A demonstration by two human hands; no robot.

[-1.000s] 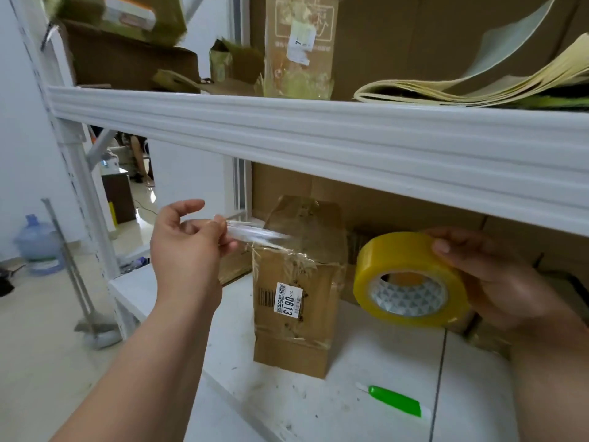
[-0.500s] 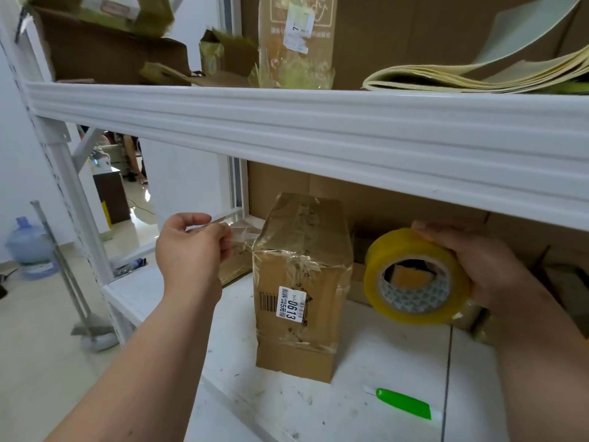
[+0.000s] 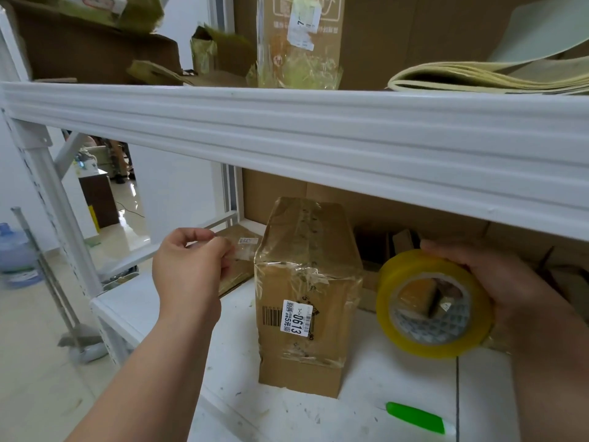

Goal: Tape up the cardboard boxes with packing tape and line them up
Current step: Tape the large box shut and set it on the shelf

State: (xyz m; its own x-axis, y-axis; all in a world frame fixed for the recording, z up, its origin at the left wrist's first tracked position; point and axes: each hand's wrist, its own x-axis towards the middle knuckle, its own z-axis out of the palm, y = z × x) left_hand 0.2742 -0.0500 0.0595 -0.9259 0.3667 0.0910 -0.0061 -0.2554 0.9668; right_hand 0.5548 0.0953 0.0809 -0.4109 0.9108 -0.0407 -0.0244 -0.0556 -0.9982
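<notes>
Box (image 3: 306, 298) upright mid-shelf; left hand (image 3: 188, 266) pinching tape strip (image 3: 243, 252), right hand (image 3: 510, 288) gripping roll (image 3: 433, 303).

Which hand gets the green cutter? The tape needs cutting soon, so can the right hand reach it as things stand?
Probably not yet: the right hand is full, gripping the tape roll. The green cutter lies unobstructed just below it.

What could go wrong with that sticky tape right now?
1. The left hand pinches a loose clear tape strip in the air beside the box. It could fold over and stick to itself or the fingers.
2. The box stands tall and narrow on the shelf. Pressing tape on from the side might tip it.
3. The right hand holds the roll above the shelf. If it slips, it may roll away.
</notes>
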